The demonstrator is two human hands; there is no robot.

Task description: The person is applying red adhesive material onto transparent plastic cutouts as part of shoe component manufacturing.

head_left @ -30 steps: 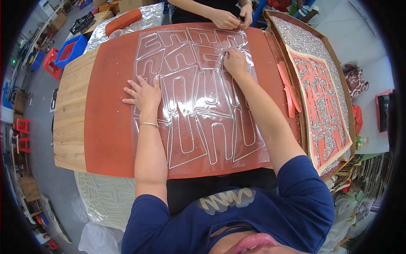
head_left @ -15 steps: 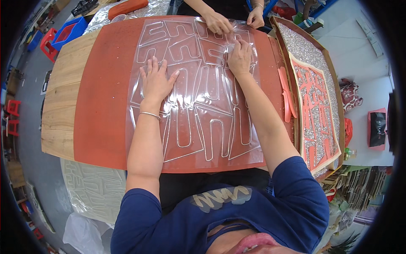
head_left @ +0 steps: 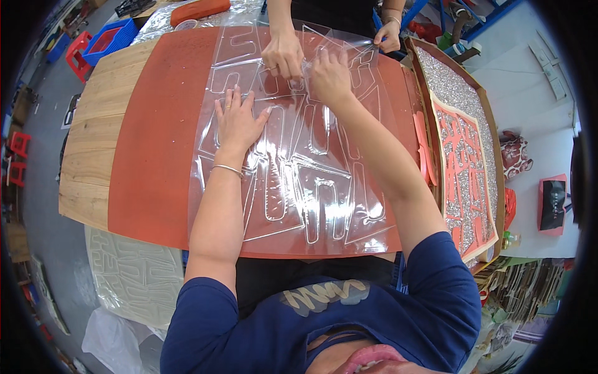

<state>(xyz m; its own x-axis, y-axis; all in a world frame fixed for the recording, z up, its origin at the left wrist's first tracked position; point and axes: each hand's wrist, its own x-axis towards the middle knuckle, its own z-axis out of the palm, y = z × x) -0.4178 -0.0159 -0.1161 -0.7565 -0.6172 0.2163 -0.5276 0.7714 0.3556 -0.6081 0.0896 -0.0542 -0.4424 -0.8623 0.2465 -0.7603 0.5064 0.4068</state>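
Observation:
A large clear plastic sheet [head_left: 274, 174] with raised outlines of U-like and angular shapes lies over a red-brown mat. My left hand [head_left: 240, 124] rests flat on its left part, fingers spread. Farther up the sheet, my right hand [head_left: 330, 78] is curled, its fingertips close to a co-worker's hand [head_left: 283, 56]. What my right fingers grip is too small and blurred to make out. The co-worker's other hand [head_left: 387, 36] pinches the sheet's far right corner, and the far edge is raised there.
The red-brown mat [head_left: 152, 143] covers a wooden tabletop [head_left: 90, 149]. On the right, a tray of silvery glitter [head_left: 448, 68] holds a pale-edged sheet with coral cut shapes [head_left: 464, 168]. Coral strips [head_left: 423, 149] lie beside it. Another outlined sheet [head_left: 134, 268] sits below the table's left end.
My right hand has moved left across the sheet. The co-worker's near hand also shifted left and toward me, while the other took the far corner and raised it. My left hand barely moved.

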